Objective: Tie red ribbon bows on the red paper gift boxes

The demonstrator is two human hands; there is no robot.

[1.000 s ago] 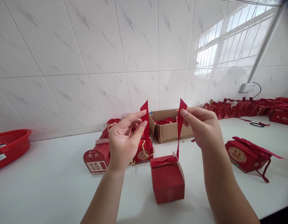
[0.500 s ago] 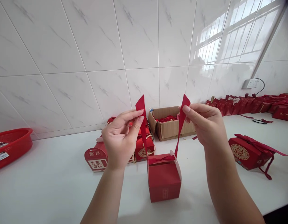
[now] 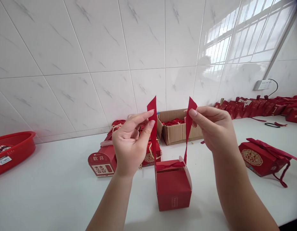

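Pinching a red fabric ribbon (image 3: 171, 165) by both upright tails, left hand (image 3: 129, 141) and right hand (image 3: 216, 127) are hovering above a red cardboard box (image 3: 173, 187)

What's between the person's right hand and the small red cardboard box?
In the head view, a twisted red ribbon runs from the right hand down to the box.

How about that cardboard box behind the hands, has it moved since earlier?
No: the cardboard box keeps its place relative to the tile seam behind it; both drift slightly right together, so the view shifted.
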